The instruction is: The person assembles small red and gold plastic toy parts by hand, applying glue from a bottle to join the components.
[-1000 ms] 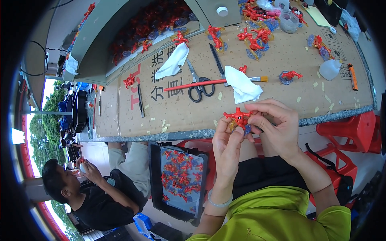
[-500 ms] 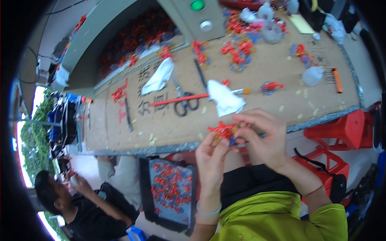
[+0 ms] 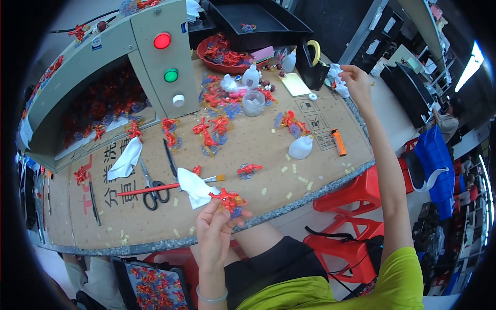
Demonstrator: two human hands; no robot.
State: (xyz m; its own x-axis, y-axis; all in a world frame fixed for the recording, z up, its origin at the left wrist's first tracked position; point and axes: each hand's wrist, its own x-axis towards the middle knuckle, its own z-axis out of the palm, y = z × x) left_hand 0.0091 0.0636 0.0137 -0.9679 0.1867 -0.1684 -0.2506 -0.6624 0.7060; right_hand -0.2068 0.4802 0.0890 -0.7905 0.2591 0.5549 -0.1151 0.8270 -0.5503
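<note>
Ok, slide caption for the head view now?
Left hand holding a red figurine near the table edge, right hand outstretched.

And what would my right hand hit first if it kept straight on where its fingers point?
Your right hand would probably meet the white bag first, though depth is unclear and it might pass above.

Left hand (image 3: 213, 231) was closed round red figurine (image 3: 225, 200), thumb lying across its near side, some fingertips showing past its right edge. Left wrist (image 3: 213, 258) was nearly in line with left forearm (image 3: 211, 278), which stood almost upright below figurine. Right hand (image 3: 357, 87) was well apart, beyond and to right of figurine; thumb and index finger lay close together, contact unclear. Right forearm (image 3: 388, 170) was outstretched, right of figurine, elbow only slightly bent.
</note>
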